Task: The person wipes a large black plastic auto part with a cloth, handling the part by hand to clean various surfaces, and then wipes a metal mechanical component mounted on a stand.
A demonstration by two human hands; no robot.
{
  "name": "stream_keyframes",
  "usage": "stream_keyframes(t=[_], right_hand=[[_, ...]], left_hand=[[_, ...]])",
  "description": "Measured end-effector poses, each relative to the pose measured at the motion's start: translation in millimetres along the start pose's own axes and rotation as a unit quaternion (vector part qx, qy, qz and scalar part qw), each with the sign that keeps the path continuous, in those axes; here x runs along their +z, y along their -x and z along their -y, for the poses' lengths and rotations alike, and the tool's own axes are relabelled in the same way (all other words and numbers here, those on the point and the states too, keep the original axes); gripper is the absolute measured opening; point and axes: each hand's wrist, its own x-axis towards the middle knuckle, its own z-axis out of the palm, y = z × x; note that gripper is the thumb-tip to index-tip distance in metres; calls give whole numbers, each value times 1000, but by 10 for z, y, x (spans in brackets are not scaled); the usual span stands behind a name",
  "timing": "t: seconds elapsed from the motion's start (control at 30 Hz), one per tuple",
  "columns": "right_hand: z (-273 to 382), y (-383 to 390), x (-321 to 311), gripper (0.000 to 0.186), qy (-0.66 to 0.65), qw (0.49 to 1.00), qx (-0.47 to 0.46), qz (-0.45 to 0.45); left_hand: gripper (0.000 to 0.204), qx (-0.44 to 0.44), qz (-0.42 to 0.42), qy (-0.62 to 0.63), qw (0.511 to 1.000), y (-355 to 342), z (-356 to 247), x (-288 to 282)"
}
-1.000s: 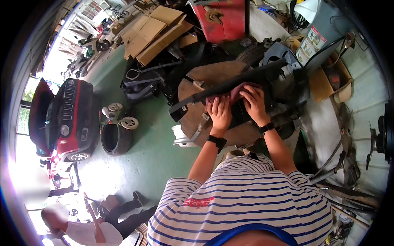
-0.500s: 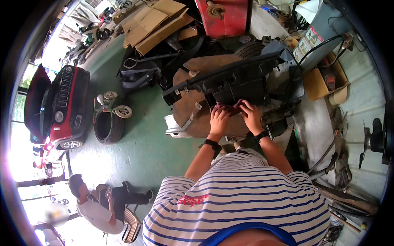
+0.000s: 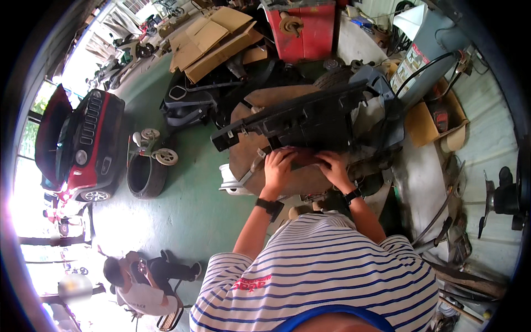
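Observation:
A dark red cloth (image 3: 304, 156) stretches between my two hands along the near lower edge of a large black plastic panel (image 3: 307, 124). My left hand (image 3: 278, 167) grips the cloth's left end, fingers curled toward the panel. At its right end my right hand (image 3: 334, 169) has its fingers bent over the cloth. The panel stands tilted on a brown, rust-coloured round plate (image 3: 246, 152). Part of the cloth lies in the panel's shadow, so its folds are hard to make out.
A white wheel rim (image 3: 231, 180) sits left of the plate. Flattened cardboard (image 3: 213, 41) and a red cabinet (image 3: 301, 33) stand beyond. To the right is an open cardboard box (image 3: 423, 124). A seated person (image 3: 141, 282) holds a phone at lower left, below a tire (image 3: 146, 177).
The bunched cloth now lies more spread out, with my hands farther apart. My left hand has moved left and nearer to me. The seated person leans forward more.

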Motion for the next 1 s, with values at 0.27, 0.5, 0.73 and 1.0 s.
stream_keyframes(t=[0.27, 0.5, 0.73, 1.0], right_hand=[[249, -1045, -363, 25, 189, 966, -105, -139], [-299, -949, -65, 31, 291, 936, -137, -140], [-267, -1006, -149, 32, 322, 928, -137, -130], [13, -990, 36, 33, 313, 940, -24, -134]], left_hand=[[41, 44, -39, -50, 997, -552, 4, 398], [49, 92, -17, -228, 969, -115, 323, 863], [50, 95, 26, -242, 965, -202, 195, 843], [49, 109, 31, -244, 963, -150, 221, 835]])
